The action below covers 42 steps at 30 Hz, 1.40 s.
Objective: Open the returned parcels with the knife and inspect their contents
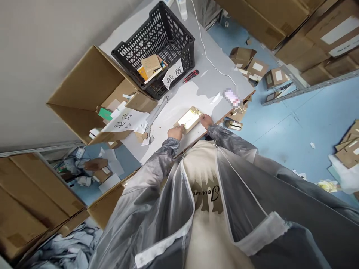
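Observation:
A small flat cardboard box (186, 116) with a bright white label lies tilted near the front edge of the table. My left hand (175, 132) grips its near left corner, the thumb pressed on top. At its right end, the fingers of my right hand (206, 120) close on the shiny, taped-looking edge. The undersides of the fingers are hidden. Beyond the box, a red and black box cutter (191, 76) rests beside the black crate.
A black plastic crate (153, 45) holding small boxes stands at the back. Left of it is a large open carton (84, 93) with a paper sign. A white cable (209, 56) crosses the table, near a blurred phone-like object (231, 97). Cartons (242, 58) lie on the blue floor.

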Available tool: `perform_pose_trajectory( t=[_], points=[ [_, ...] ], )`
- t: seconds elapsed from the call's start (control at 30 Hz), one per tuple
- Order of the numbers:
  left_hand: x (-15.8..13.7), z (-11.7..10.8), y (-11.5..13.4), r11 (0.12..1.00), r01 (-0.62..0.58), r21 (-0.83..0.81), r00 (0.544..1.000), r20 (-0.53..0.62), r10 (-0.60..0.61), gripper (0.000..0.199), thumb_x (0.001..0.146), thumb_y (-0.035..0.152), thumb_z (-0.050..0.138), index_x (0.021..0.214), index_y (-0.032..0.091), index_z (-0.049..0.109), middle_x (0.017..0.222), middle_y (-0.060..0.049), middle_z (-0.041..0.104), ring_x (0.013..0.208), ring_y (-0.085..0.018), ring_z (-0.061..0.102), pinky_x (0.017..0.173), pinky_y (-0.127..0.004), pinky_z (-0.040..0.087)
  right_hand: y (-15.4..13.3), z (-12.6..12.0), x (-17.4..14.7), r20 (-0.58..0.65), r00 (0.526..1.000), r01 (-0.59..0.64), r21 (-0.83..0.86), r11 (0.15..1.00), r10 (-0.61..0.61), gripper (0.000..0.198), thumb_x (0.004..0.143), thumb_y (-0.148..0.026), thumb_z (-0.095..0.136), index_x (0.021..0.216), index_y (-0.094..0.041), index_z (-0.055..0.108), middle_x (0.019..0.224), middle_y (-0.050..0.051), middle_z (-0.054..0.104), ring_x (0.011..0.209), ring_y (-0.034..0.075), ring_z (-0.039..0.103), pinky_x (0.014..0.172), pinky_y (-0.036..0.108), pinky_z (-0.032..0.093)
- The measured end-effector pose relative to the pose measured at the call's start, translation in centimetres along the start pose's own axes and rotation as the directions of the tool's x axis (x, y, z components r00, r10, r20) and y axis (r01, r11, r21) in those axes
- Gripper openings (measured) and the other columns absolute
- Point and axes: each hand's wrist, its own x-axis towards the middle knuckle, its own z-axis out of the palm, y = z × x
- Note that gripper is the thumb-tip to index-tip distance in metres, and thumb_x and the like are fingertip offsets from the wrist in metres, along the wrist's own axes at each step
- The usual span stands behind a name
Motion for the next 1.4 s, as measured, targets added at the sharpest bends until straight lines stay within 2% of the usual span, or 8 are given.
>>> perform_pose_trajectory(
  t=[0.17,0.5,0.67,0.8,0.9,1.0,1.2,1.4],
  points=[
    [-3.8,2.7,-3.1,0.996,0.085,-0.041,0.996,-0.009,-0.086,0.072,0.125,0.026,0.044,0.196,0.037,0.052,0.144,-0.023,0.080,0.126,-0.036,0.083,0.101,-0.041,0.058,-0.1,0.1,0.0,-0.047,0.999,-0.007,-0.019,1.000,0.006,0.056,0.130,-0.046,0.053,0.163,-0.012,0.082,0.158,0.021,0.086,0.148,0.038,0.079,0.129,0.042,0.062],
    [-5.3,5.9,-1.2,0.933,0.204,-0.296,0.964,-0.106,-0.244,0.065,0.128,0.030,0.042,0.188,0.040,0.064,0.143,-0.022,0.079,0.124,-0.036,0.079,0.097,-0.042,0.053,-0.4,-3.4,0.1,-0.012,0.999,-0.052,-0.093,0.994,0.051,0.064,0.125,-0.048,0.048,0.160,-0.010,0.087,0.148,0.024,0.090,0.135,0.041,0.088,0.119,0.051,0.071],
    [-4.9,6.4,0.7,0.881,0.216,-0.421,0.946,-0.133,-0.295,0.065,0.125,0.029,0.045,0.186,0.039,0.066,0.141,-0.022,0.079,0.123,-0.035,0.077,0.098,-0.041,0.052,-1.9,-4.0,-1.0,-0.132,0.976,0.118,-0.347,0.930,-0.173,0.075,0.127,-0.046,0.049,0.193,-0.011,0.053,0.206,0.026,0.035,0.193,0.045,0.033,0.154,0.072,0.033],
    [-4.2,6.6,1.4,0.845,0.196,-0.497,0.944,-0.137,-0.300,0.061,0.128,0.033,0.046,0.183,0.042,0.071,0.142,-0.020,0.079,0.123,-0.035,0.078,0.100,-0.042,0.053,-3.8,-4.2,-0.7,0.265,0.766,0.626,-0.514,0.587,-0.586,0.066,0.127,-0.043,0.055,0.187,-0.017,0.062,0.206,0.017,0.040,0.199,0.042,0.011,0.160,0.074,0.002],
    [-3.7,6.8,1.5,0.829,0.192,-0.526,0.944,-0.132,-0.302,0.061,0.128,0.032,0.047,0.182,0.043,0.072,0.142,-0.020,0.079,0.124,-0.036,0.078,0.100,-0.042,0.053,-5.6,-4.2,0.4,0.471,0.641,0.763,-0.479,0.434,-0.606,0.066,0.125,-0.043,0.062,0.185,-0.015,0.063,0.203,0.018,0.046,0.198,0.042,0.018,0.161,0.071,0.005],
    [-3.4,7.1,1.4,0.808,0.184,-0.560,0.941,-0.137,-0.310,0.060,0.128,0.033,0.049,0.183,0.044,0.071,0.144,-0.018,0.080,0.125,-0.035,0.079,0.097,-0.040,0.053,-7.1,-4.3,1.4,0.552,0.597,0.798,-0.488,0.355,-0.583,0.079,0.118,-0.045,0.078,0.186,-0.009,0.061,0.200,0.024,0.049,0.193,0.050,0.026,0.160,0.074,0.010],
    [-3.2,8.3,1.2,0.766,0.154,-0.624,0.939,-0.149,-0.310,0.061,0.129,0.040,0.049,0.186,0.045,0.067,0.148,-0.016,0.082,0.129,-0.034,0.080,0.096,-0.037,0.054,-8.1,-3.7,1.4,0.563,0.601,0.777,-0.578,0.249,-0.567,0.081,0.120,-0.043,0.074,0.192,-0.010,0.054,0.190,0.028,0.058,0.173,0.052,0.042,0.155,0.076,0.015],
    [-3.7,9.8,2.1,0.713,0.185,-0.677,0.937,-0.096,-0.335,0.065,0.128,0.042,0.048,0.191,0.038,0.062,0.153,-0.017,0.086,0.134,-0.037,0.081,0.106,-0.041,0.057,-6.8,-2.3,0.3,0.468,0.666,0.722,-0.599,0.346,-0.580,0.075,0.127,-0.048,0.049,0.189,-0.007,0.057,0.180,0.033,0.062,0.161,0.054,0.047,0.150,0.076,0.021]
  ],
)
